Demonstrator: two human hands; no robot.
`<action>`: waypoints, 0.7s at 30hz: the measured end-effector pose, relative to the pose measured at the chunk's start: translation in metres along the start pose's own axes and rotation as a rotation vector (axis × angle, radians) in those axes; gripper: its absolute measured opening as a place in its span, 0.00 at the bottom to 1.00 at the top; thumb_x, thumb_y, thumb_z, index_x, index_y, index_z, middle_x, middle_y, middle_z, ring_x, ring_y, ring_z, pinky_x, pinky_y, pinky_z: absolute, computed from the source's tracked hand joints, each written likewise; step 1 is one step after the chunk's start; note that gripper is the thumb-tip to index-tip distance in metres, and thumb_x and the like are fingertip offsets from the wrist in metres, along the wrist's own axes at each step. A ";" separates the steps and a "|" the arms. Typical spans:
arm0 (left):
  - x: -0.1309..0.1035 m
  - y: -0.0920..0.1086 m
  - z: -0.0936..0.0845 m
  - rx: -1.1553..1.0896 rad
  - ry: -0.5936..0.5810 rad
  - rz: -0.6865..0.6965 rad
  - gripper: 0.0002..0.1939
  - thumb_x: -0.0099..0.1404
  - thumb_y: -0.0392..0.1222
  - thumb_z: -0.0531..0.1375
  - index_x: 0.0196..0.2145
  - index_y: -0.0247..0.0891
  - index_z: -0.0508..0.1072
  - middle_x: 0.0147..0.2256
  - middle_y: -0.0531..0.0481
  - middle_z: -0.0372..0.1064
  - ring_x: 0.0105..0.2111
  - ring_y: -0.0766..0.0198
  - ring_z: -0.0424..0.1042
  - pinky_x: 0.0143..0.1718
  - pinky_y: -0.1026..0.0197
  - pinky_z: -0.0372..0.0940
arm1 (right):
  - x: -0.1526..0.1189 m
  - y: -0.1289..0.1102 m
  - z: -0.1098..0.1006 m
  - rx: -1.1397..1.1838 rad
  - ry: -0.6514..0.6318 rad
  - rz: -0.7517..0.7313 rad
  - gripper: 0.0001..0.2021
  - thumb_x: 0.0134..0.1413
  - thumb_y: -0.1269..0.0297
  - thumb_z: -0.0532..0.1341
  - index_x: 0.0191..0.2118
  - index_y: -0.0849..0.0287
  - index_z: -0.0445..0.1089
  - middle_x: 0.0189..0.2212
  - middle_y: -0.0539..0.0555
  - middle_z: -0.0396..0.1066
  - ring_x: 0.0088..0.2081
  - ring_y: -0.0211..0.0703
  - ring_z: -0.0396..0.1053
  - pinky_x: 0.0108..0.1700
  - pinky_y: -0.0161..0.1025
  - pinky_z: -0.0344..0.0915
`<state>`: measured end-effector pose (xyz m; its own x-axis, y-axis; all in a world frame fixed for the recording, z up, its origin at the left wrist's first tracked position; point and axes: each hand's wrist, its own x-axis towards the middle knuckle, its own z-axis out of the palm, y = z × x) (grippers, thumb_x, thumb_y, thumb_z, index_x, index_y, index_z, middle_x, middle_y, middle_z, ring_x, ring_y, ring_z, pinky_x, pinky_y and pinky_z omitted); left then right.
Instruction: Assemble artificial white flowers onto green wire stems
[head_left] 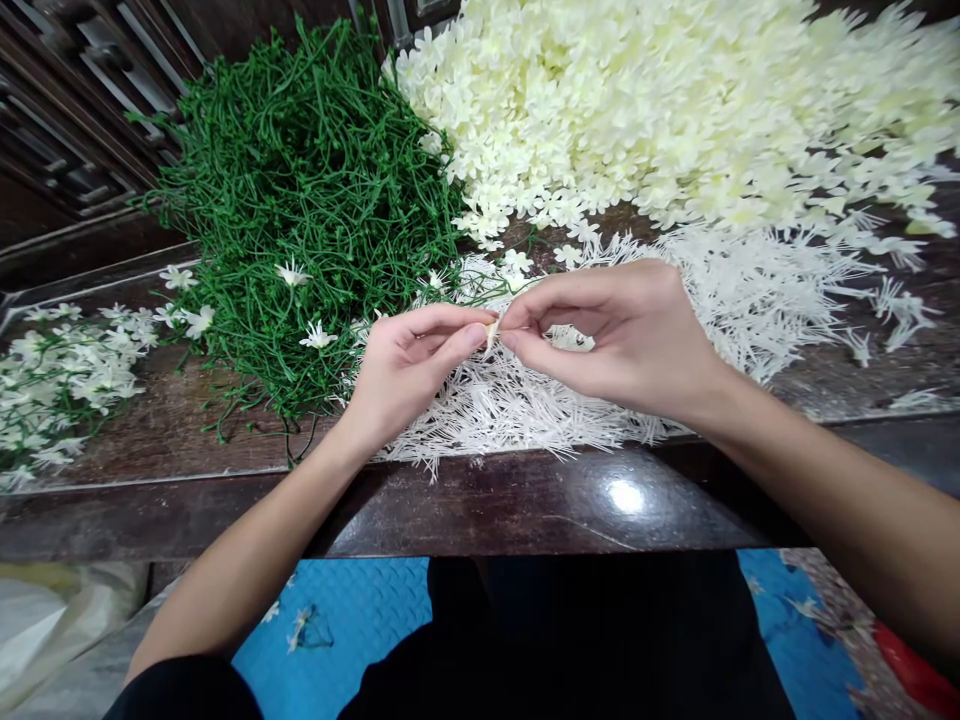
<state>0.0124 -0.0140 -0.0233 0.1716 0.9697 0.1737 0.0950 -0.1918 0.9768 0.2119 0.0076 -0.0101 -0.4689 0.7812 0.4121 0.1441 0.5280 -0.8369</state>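
My left hand (409,365) and my right hand (611,325) meet fingertip to fingertip over a heap of thin white spiky flower pieces (517,410). Between them is a small white artificial flower piece (492,334), pinched by thumb and forefinger on each side. Fingertips cover most of it, so its full shape is hidden. Just behind the hands, a few thin green stems (480,293) poke out. To the left of my left hand rises a large pile of green plastic stems (300,190), with a few white flowers resting on it.
Loose cream-white petals (600,110) are heaped at the back right. Stemmed white flowers (82,370) lie at the far left. All rest on a dark wooden bench (525,500) with a raised front edge. Below, a blue mat (360,610) bears fallen flowers.
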 end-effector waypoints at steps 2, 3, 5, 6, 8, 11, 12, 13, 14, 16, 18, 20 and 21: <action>0.000 0.003 0.000 0.014 -0.002 0.007 0.05 0.62 0.40 0.67 0.37 0.39 0.81 0.39 0.48 0.81 0.40 0.65 0.79 0.46 0.61 0.74 | 0.000 0.000 0.000 0.004 0.008 0.002 0.05 0.54 0.70 0.64 0.31 0.51 0.76 0.32 0.49 0.78 0.34 0.45 0.75 0.39 0.45 0.76; 0.000 0.005 0.001 0.023 0.000 0.007 0.05 0.62 0.40 0.67 0.37 0.39 0.81 0.39 0.48 0.81 0.40 0.65 0.79 0.45 0.62 0.74 | 0.000 0.000 0.000 0.014 0.019 -0.009 0.05 0.54 0.70 0.64 0.31 0.51 0.75 0.31 0.49 0.78 0.33 0.45 0.75 0.38 0.46 0.76; 0.000 0.007 0.002 0.024 0.008 0.002 0.05 0.61 0.40 0.68 0.36 0.37 0.80 0.38 0.49 0.80 0.38 0.65 0.79 0.44 0.63 0.74 | 0.001 0.001 0.000 0.037 0.029 -0.032 0.04 0.54 0.70 0.64 0.32 0.52 0.75 0.31 0.50 0.77 0.33 0.45 0.75 0.38 0.45 0.76; 0.000 0.008 0.002 0.014 0.015 -0.005 0.05 0.61 0.40 0.68 0.35 0.37 0.80 0.37 0.49 0.80 0.37 0.66 0.78 0.42 0.64 0.74 | 0.002 0.002 -0.001 0.046 0.022 -0.047 0.04 0.54 0.70 0.64 0.33 0.53 0.74 0.31 0.51 0.77 0.33 0.44 0.74 0.38 0.45 0.76; 0.000 0.009 0.004 -0.014 0.026 -0.019 0.06 0.62 0.41 0.67 0.34 0.36 0.79 0.35 0.50 0.79 0.33 0.68 0.78 0.39 0.65 0.74 | 0.002 0.003 -0.001 0.046 -0.019 -0.057 0.04 0.55 0.71 0.63 0.34 0.54 0.72 0.32 0.51 0.76 0.34 0.44 0.74 0.37 0.44 0.75; -0.001 0.009 0.005 -0.042 0.038 -0.032 0.07 0.62 0.42 0.67 0.34 0.36 0.79 0.34 0.50 0.78 0.32 0.69 0.77 0.38 0.66 0.74 | 0.003 0.003 -0.001 0.040 -0.073 -0.041 0.04 0.56 0.71 0.62 0.34 0.54 0.71 0.31 0.51 0.75 0.34 0.44 0.73 0.37 0.45 0.74; -0.001 0.008 0.005 -0.050 0.039 -0.029 0.07 0.61 0.42 0.68 0.35 0.36 0.79 0.34 0.50 0.78 0.32 0.69 0.77 0.38 0.66 0.74 | 0.003 0.002 0.000 0.050 -0.076 -0.032 0.04 0.57 0.71 0.62 0.34 0.54 0.71 0.32 0.51 0.75 0.35 0.44 0.73 0.38 0.45 0.74; -0.001 0.008 0.004 -0.061 0.039 -0.027 0.08 0.59 0.42 0.69 0.35 0.37 0.79 0.35 0.50 0.78 0.33 0.69 0.77 0.38 0.66 0.74 | 0.002 0.003 0.000 0.066 -0.073 -0.021 0.04 0.57 0.71 0.62 0.34 0.54 0.71 0.32 0.51 0.75 0.35 0.45 0.73 0.40 0.46 0.75; -0.001 0.006 0.004 -0.073 0.041 -0.031 0.08 0.58 0.41 0.70 0.36 0.37 0.80 0.35 0.50 0.78 0.34 0.68 0.77 0.39 0.65 0.74 | 0.002 0.003 0.001 0.086 -0.066 -0.014 0.04 0.56 0.71 0.63 0.35 0.53 0.71 0.33 0.51 0.75 0.36 0.45 0.74 0.41 0.46 0.75; -0.001 0.003 0.003 -0.099 0.047 -0.048 0.09 0.57 0.41 0.71 0.35 0.37 0.80 0.35 0.50 0.79 0.34 0.68 0.77 0.40 0.65 0.74 | 0.002 0.003 0.002 0.117 -0.043 0.000 0.05 0.56 0.71 0.64 0.36 0.53 0.71 0.34 0.51 0.74 0.37 0.45 0.73 0.43 0.45 0.75; 0.000 0.001 0.002 -0.122 0.055 -0.063 0.08 0.58 0.42 0.71 0.35 0.38 0.81 0.34 0.50 0.79 0.33 0.68 0.77 0.39 0.64 0.74 | 0.002 0.003 0.002 0.131 -0.021 0.000 0.05 0.56 0.71 0.64 0.35 0.52 0.72 0.33 0.51 0.73 0.36 0.44 0.73 0.42 0.44 0.75; 0.000 -0.001 0.002 -0.128 0.064 -0.059 0.08 0.58 0.42 0.71 0.35 0.38 0.81 0.33 0.50 0.79 0.32 0.68 0.77 0.39 0.64 0.74 | 0.002 0.003 0.002 0.135 -0.014 -0.013 0.05 0.56 0.71 0.64 0.34 0.53 0.72 0.32 0.51 0.73 0.35 0.43 0.73 0.40 0.43 0.75; 0.000 -0.001 0.003 -0.124 0.067 -0.050 0.08 0.57 0.42 0.71 0.34 0.38 0.81 0.33 0.50 0.79 0.32 0.68 0.77 0.39 0.64 0.74 | 0.003 0.002 0.002 0.137 -0.020 -0.018 0.05 0.56 0.72 0.64 0.34 0.53 0.73 0.32 0.51 0.74 0.34 0.43 0.73 0.40 0.43 0.75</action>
<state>0.0151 -0.0139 -0.0241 0.1036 0.9863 0.1287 -0.0209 -0.1272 0.9917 0.2095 0.0102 -0.0117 -0.4879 0.7644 0.4214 0.0158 0.4904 -0.8714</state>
